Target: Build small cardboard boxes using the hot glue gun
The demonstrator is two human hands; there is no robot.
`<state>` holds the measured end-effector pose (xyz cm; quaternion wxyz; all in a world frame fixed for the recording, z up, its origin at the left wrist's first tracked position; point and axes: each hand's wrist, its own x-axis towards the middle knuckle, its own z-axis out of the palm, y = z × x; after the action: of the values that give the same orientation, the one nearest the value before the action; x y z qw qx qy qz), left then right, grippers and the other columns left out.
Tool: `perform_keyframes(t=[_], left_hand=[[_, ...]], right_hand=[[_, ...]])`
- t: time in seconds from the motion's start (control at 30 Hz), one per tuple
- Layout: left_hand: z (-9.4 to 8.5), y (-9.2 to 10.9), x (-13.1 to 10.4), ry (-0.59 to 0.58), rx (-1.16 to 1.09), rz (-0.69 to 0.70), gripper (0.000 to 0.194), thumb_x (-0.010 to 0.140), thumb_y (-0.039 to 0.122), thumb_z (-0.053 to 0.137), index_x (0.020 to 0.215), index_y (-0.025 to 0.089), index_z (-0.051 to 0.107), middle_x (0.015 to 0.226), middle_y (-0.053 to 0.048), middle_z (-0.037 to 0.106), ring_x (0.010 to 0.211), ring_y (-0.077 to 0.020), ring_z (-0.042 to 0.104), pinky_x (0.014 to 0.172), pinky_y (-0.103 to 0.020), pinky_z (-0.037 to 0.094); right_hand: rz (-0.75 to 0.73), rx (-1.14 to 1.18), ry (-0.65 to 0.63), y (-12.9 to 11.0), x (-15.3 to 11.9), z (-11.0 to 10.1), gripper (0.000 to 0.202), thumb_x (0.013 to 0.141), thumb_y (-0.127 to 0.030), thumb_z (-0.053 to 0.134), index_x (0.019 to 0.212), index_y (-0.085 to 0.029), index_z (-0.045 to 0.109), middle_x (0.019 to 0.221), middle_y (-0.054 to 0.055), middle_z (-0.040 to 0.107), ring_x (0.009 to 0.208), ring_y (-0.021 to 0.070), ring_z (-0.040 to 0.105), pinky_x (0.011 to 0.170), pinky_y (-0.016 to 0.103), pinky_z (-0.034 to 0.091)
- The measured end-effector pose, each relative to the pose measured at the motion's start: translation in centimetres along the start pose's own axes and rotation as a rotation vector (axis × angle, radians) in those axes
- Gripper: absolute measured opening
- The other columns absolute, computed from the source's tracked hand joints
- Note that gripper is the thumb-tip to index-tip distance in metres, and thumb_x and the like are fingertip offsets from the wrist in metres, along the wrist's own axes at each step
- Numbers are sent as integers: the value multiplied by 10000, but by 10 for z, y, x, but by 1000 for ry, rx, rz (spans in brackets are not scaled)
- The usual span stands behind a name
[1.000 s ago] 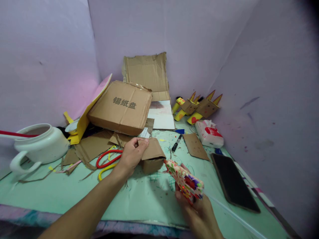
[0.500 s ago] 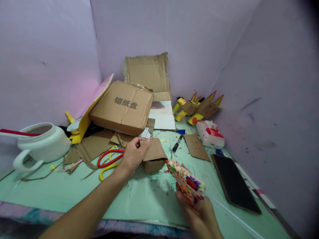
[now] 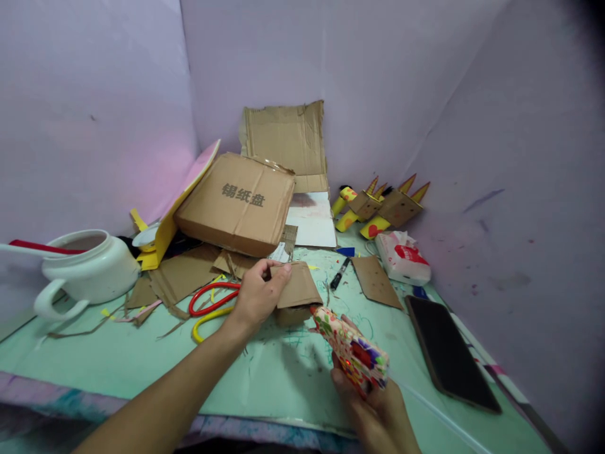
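My left hand (image 3: 262, 291) grips a small cardboard box (image 3: 290, 315) near the table's middle, thumb and fingers on the left edge of its cardboard flap (image 3: 299, 285). The flap lies over the box's top and overhangs its front. In my right hand (image 3: 373, 403) is a flower-patterned hot glue gun (image 3: 352, 347), with a red light lit on its side and a long clear glue stick (image 3: 439, 416) running out of its back. Its nozzle points left, at the box's right front corner just below the flap's edge. Whether it touches the cardboard I cannot tell.
Red-and-yellow-handled scissors (image 3: 213, 299) lie left of the box, among cardboard scraps (image 3: 182, 274). A white pot (image 3: 92, 268) stands far left. Behind leans a larger cardboard box (image 3: 239, 205). Rightward are a marker (image 3: 339, 273), cardboard piece (image 3: 377, 280), tissue pack (image 3: 404, 257), phone (image 3: 451, 350) and cardboard animals (image 3: 397, 207).
The glue gun's nozzle has shifted slightly left along the flap's lower edge. My left hand keeps its hold on the small box. The whole view has drifted a little.
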<state>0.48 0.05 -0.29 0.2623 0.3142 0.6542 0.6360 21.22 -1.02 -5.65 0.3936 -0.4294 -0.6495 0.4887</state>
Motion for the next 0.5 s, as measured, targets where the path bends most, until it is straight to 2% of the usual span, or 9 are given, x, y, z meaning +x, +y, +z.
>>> perform_keyframes(t=[0.13, 0.27, 0.4, 0.5], left_hand=[[0, -1, 0, 5, 9, 7, 316, 643, 445, 655, 751, 148, 641, 677, -23, 627, 649, -170, 553, 544, -240, 403], [0, -1, 0, 1, 24, 4, 342, 639, 457, 651, 775, 144, 646, 689, -28, 627, 644, -167, 533, 552, -246, 396], [1, 0, 0, 0, 24, 5, 342, 628, 461, 648, 762, 147, 645, 686, -28, 623, 645, -170, 533, 554, -248, 391], [1, -1, 0, -2, 24, 6, 342, 624, 465, 651, 759, 150, 644, 685, -27, 624, 650, -173, 538, 560, -251, 393]], right_hand=[[13, 140, 17, -6, -3, 9, 494, 793, -283, 621, 1281, -215, 578, 1195, 66, 681, 1077, 242, 649, 868, 289, 548], [58, 197, 35, -6, -4, 11, 490, 776, -272, 654, 1260, -230, 593, 1195, 70, 681, 1084, 247, 645, 843, 291, 559], [67, 175, 11, -7, -5, 10, 474, 791, -307, 641, 1254, -215, 597, 1101, 76, 720, 1027, 241, 673, 791, 267, 574], [3, 100, 12, -10, -5, 11, 544, 753, -356, 681, 1265, -199, 586, 1107, 95, 715, 1051, 255, 659, 863, 304, 547]])
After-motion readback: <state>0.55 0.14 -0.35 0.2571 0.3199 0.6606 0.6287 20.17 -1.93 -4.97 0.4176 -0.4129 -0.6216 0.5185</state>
